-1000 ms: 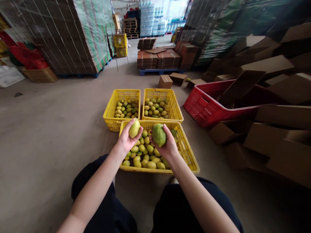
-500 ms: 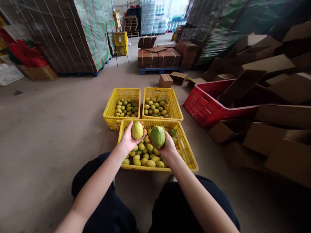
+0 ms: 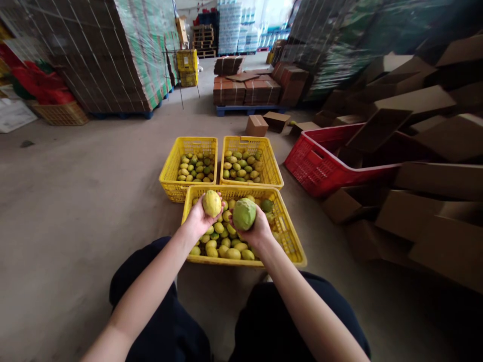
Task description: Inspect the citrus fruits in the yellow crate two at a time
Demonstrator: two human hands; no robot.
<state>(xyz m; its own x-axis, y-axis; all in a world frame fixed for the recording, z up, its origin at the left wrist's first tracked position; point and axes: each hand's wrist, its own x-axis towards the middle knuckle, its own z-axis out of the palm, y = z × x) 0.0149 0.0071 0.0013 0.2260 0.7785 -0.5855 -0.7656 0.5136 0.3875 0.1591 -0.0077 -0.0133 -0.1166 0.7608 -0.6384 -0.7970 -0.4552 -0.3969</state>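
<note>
Over the near yellow crate point(image 3: 296, 241), my left hand point(image 3: 199, 217) is closed around a yellow lemon point(image 3: 212, 203). Beside it on the right, my right hand point(image 3: 258, 229) grips a larger green, bumpy fruit point(image 3: 244, 214). The two fruits are held apart at about the same height. Several yellow and greenish lemons point(image 3: 233, 253) lie in the near crate under my hands. Behind stand two more yellow crates, the back left one point(image 3: 169, 168) and the back right one point(image 3: 274, 166), both holding yellow and green lemons.
At the right, a red crate point(image 3: 324, 176) holds cardboard, with a heap of cardboard boxes point(image 3: 433, 216) around it. Small boxes point(image 3: 257, 125) and a blue pallet point(image 3: 245, 109) of flattened cardboard stand beyond the crates. Wrapped stacks point(image 3: 113, 55) rise on both sides.
The yellow lemon has turned in my left hand, showing a different side. The green fruit has tilted slightly in my right hand. The crates have barely shifted in view.
</note>
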